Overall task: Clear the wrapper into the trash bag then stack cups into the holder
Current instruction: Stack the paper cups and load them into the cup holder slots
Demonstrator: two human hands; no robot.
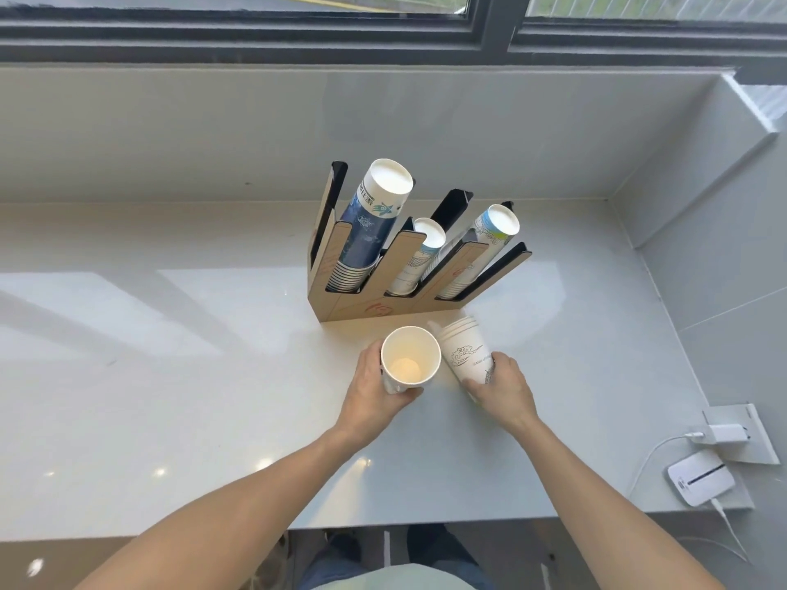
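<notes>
A wooden cup holder (340,306) with three slanted slots stands on the white counter. Its left slot holds a tall blue-printed cup stack (370,223), the middle slot a short white stack (419,257), the right slot a stack with a pale printed top cup (489,236). In front of it my left hand (370,398) grips a white paper cup (409,359), mouth facing up at me. My right hand (502,389) grips a small nested stack of white cups (464,351), tilted with the rims toward the holder. No wrapper or trash bag shows.
The counter (170,376) runs to a tiled wall and a window at the back. At the right, a wall socket with a white charger (724,434) and a white device (700,479) with cables sit near the counter's front edge.
</notes>
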